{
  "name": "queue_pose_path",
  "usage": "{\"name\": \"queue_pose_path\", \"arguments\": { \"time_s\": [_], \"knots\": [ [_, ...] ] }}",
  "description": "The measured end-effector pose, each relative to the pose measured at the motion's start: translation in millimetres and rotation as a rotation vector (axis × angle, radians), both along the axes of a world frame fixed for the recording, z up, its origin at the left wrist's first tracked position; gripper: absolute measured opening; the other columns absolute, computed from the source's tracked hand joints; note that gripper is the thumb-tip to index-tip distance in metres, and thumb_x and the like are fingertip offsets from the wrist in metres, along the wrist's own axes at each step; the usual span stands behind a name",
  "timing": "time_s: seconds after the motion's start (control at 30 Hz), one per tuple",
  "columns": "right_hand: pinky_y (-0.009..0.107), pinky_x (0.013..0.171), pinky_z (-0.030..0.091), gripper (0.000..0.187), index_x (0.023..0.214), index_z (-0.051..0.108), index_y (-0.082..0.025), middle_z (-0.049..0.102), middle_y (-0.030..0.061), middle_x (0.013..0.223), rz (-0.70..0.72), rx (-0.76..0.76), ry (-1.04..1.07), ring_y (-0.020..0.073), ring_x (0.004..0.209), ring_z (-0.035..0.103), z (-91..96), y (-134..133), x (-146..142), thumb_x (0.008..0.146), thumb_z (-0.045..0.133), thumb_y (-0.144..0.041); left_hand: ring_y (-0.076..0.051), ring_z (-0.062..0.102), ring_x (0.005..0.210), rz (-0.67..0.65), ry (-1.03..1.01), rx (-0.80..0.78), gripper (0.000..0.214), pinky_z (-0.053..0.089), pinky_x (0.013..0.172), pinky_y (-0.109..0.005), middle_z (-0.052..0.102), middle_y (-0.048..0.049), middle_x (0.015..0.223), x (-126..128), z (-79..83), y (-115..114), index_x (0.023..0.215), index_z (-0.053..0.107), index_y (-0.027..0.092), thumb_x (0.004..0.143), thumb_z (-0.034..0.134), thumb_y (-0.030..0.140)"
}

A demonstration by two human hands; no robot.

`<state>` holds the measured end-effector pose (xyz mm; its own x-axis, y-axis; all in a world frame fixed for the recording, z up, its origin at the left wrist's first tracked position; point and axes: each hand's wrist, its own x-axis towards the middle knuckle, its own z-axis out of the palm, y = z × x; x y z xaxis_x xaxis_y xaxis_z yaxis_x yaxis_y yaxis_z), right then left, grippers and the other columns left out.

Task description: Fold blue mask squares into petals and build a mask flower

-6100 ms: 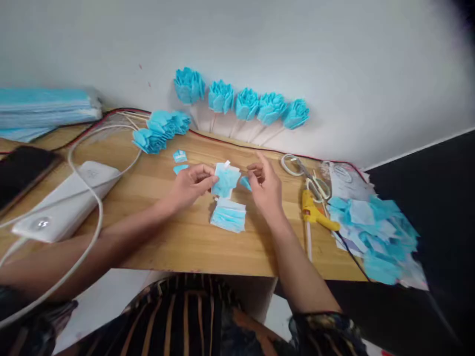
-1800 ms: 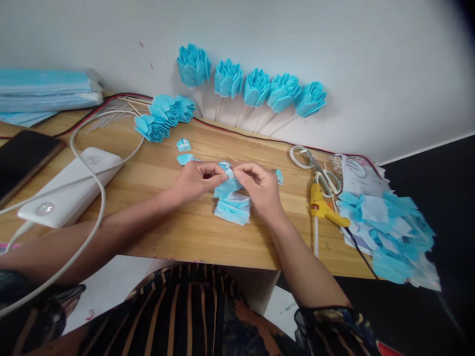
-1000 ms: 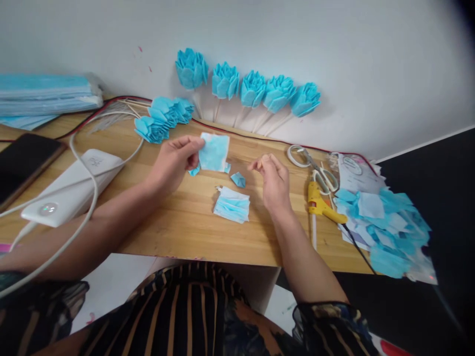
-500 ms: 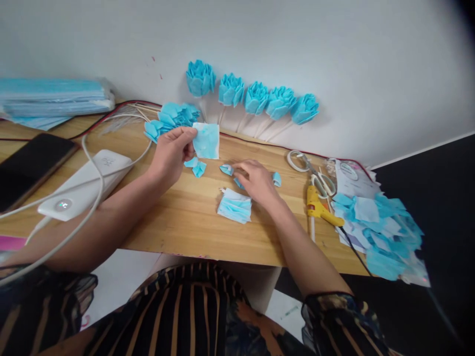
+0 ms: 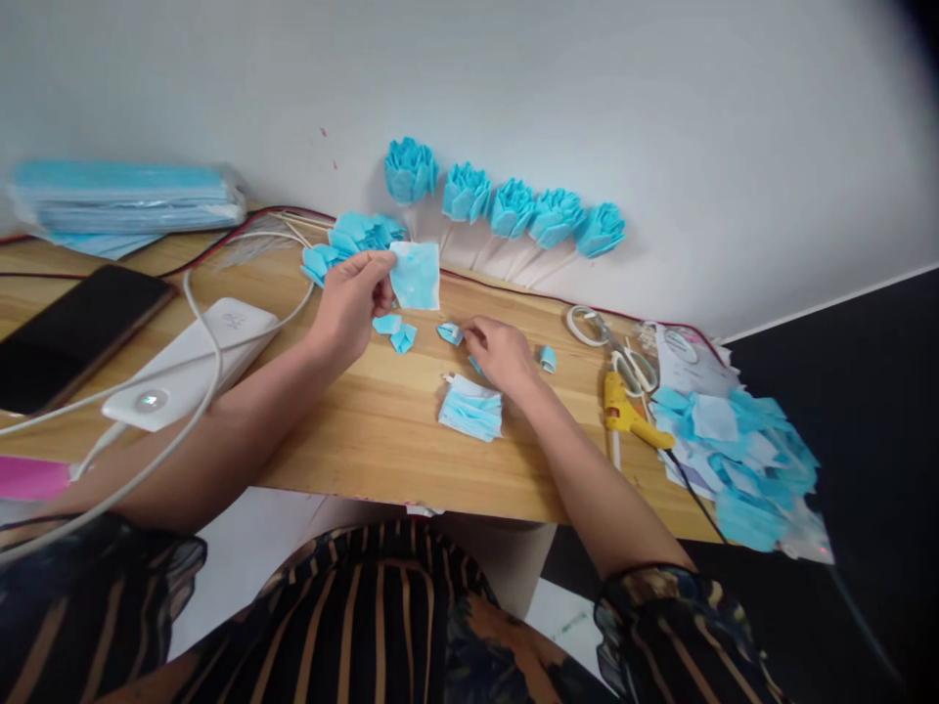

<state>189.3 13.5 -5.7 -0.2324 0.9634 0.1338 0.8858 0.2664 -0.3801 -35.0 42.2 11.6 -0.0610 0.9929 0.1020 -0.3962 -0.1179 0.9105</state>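
My left hand (image 5: pixel 356 301) is closed, pinching a pale blue fabric square (image 5: pixel 416 277) upright by its left edge. Over the table, the fingertips of my right hand (image 5: pixel 500 352) are pinched together at the right end of a small folded blue petal (image 5: pixel 449 333). Another blue piece shows partly from under that hand. Two folded petals (image 5: pixel 403 338) lie below the square, and a curled blue piece (image 5: pixel 548 359) sits to the right. Nearer to me is a pleated stack of pale blue mask fabric (image 5: pixel 470 408).
Several blue fabric flowers (image 5: pixel 512 207) on sticks lean on the wall. Scissors (image 5: pixel 635 367), a tape roll (image 5: pixel 587 326), a yellow glue gun (image 5: pixel 623 411) and fabric scraps (image 5: pixel 748 460) lie right. A power bank (image 5: pixel 195 362), phone (image 5: pixel 84 328) and packed masks (image 5: pixel 128 196) are left.
The view has shifted slightly, so the left-side things sit further right. My left hand still holds the square. My right hand's fingers have drawn closer together at the folded petal.
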Motion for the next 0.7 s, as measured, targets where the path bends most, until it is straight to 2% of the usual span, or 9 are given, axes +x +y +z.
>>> {"name": "queue_pose_path", "arguments": {
  "time_s": [0.1, 0.2, 0.3, 0.37, 0.43, 0.5, 0.6, 0.7],
  "knots": [
    [0.038, 0.082, 0.050, 0.024, 0.111, 0.071, -0.020, 0.078, 0.0095, 0.102, -0.093, 0.024, 0.098, 0.0258, 0.092, 0.071, 3.0, -3.0, 4.9, 0.092, 0.055, -0.022, -0.008, 0.039, 0.044, -0.036, -0.020, 0.007, 0.037, 0.025, 0.044, -0.024, 0.047, 0.0031, 0.048, 0.2, 0.6, 0.0, 0.057, 0.051, 0.019, 0.089, 0.065, 0.029],
    [0.040, 0.089, 0.053, 0.029, 0.116, 0.068, -0.021, 0.078, 0.0081, 0.108, -0.070, 0.025, 0.410, 0.0242, 0.100, 0.071, 8.4, -7.1, 4.0, 0.091, 0.059, -0.032, -0.008, 0.040, 0.044, -0.162, 0.022, -0.010, 0.038, 0.026, 0.044, -0.025, 0.046, 0.0029, 0.049, 5.5, 0.5, -7.2, 0.057, 0.051, 0.019, 0.086, 0.070, 0.034],
    [0.037, 0.090, 0.056, 0.043, 0.125, 0.064, -0.024, 0.075, 0.0058, 0.118, 0.059, -0.170, 0.843, 0.0216, 0.107, 0.069, 16.4, -13.2, -5.3, 0.088, 0.064, -0.047, -0.009, 0.039, 0.044, -0.289, 0.065, -0.014, 0.034, 0.026, 0.044, -0.026, 0.047, 0.0026, 0.050, 13.4, -0.9, -18.3, 0.059, 0.055, 0.019, 0.081, 0.073, 0.038],
    [0.035, 0.087, 0.057, 0.049, 0.125, 0.064, -0.025, 0.073, 0.0049, 0.125, 0.099, -0.293, 1.025, 0.0201, 0.107, 0.069, 20.8, -17.7, -13.2, 0.083, 0.069, -0.048, -0.009, 0.038, 0.045, -0.336, 0.083, -0.005, 0.032, 0.026, 0.045, -0.026, 0.047, 0.0027, 0.050, 17.4, -2.4, -24.2, 0.061, 0.058, 0.018, 0.080, 0.074, 0.039],
    [0.032, 0.084, 0.058, 0.047, 0.120, 0.066, -0.025, 0.073, 0.0037, 0.122, 0.081, -0.336, 1.097, 0.0186, 0.103, 0.069, 22.8, -21.3, -19.6, 0.077, 0.074, -0.043, -0.009, 0.038, 0.046, -0.353, 0.112, 0.011, 0.034, 0.026, 0.046, -0.026, 0.047, 0.0028, 0.050, 19.8, -3.9, -27.2, 0.060, 0.058, 0.018, 0.080, 0.073, 0.041],
    [0.031, 0.081, 0.057, 0.041, 0.112, 0.069, -0.023, 0.076, 0.0018, 0.109, 0.046, -0.329, 1.109, 0.0179, 0.097, 0.069, 22.3, -23.9, -23.1, 0.074, 0.075, -0.038, -0.009, 0.038, 0.047, -0.343, 0.149, 0.025, 0.037, 0.027, 0.047, -0.026, 0.045, 0.0031, 0.049, 21.1, -5.3, -27.8, 0.057, 0.055, 0.019, 0.080, 0.072, 0.042],
    [0.031, 0.076, 0.056, 0.033, 0.102, 0.072, -0.022, 0.076, -0.0007, 0.091, 0.001, -0.298, 1.091, 0.0174, 0.087, 0.068, 20.2, -26.8, -23.6, 0.073, 0.073, -0.037, -0.008, 0.034, 0.046, -0.309, 0.194, 0.039, 0.037, 0.025, 0.047, -0.026, 0.042, 0.0043, 0.047, 22.4, -8.0, -27.2, 0.055, 0.053, 0.019, 0.080, 0.071, 0.041],
    [0.029, 0.072, 0.054, 0.030, 0.098, 0.073, -0.022, 0.075, -0.0019, 0.086, -0.026, -0.283, 1.079, 0.0156, 0.079, 0.066, 20.0, -30.0, -21.3, 0.072, 0.072, -0.036, -0.008, 0.032, 0.046, -0.302, 0.211, 0.059, 0.035, 0.024, 0.047, -0.025, 0.042, 0.0048, 0.049, 23.2, -11.2, -27.2, 0.058, 0.055, 0.018, 0.081, 0.070, 0.041]
  ]
}}
